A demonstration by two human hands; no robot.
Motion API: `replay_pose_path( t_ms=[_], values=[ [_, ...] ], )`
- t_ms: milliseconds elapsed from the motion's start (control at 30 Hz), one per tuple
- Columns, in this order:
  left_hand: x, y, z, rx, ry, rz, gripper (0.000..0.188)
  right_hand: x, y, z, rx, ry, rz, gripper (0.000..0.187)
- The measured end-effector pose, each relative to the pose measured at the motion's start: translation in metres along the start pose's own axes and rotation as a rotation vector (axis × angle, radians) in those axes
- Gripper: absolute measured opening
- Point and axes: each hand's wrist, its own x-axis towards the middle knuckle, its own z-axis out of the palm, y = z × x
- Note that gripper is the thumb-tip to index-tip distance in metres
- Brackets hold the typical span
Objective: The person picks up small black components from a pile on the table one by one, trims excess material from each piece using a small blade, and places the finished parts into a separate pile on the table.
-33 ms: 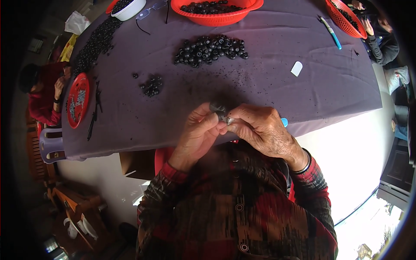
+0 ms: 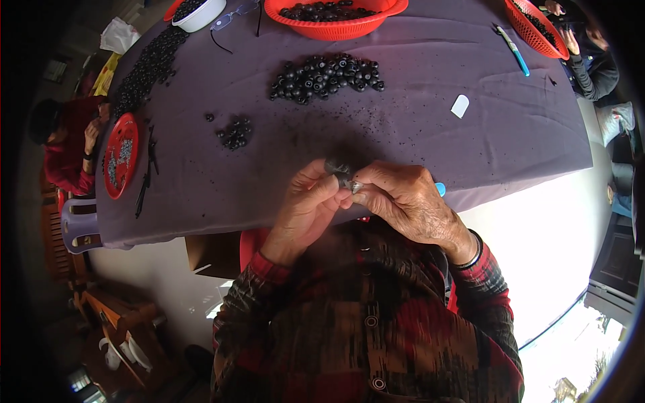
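My hands meet over the table's near edge. My left hand (image 2: 308, 207) pinches a small black round piece (image 2: 338, 166) between thumb and fingers. Part of the piece is hidden by the fingertips, so its exact kind is unclear. Thumb and forefinger of my right hand (image 2: 411, 207) are closed on a tiny shiny, pale piece (image 2: 357, 187) right against the black one. Beyond my hands lies a loose pile of black, rounded, hollow-looking parts (image 2: 324, 79). A smaller cluster of similar black parts (image 2: 234, 133) sits to its left.
A purple-grey cloth (image 2: 416, 94) covers the table. Red baskets (image 2: 336, 28) hold black parts. A red tray (image 2: 122, 156) with small silvery pieces, glasses (image 2: 232, 19), a blue pen-like tool (image 2: 516, 52) and a white tag (image 2: 460, 106) lie around. A person (image 2: 70, 144) sits at left.
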Motion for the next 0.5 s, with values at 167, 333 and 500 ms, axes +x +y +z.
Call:
replay_pose_path(
  t_ms=[167,333,500],
  values=[
    [0.000,-0.005,0.001,0.264,0.003,0.011,0.013,-0.001,0.008,0.000,0.082,-0.018,0.130,0.016],
    [0.004,-0.011,0.009,0.106,0.004,0.029,0.011,0.003,0.004,-0.009,0.192,-0.029,0.164,0.018],
    [0.006,-0.011,0.004,0.051,0.009,0.020,0.012,0.003,0.006,-0.026,0.045,-0.066,0.329,0.019]
  ],
)
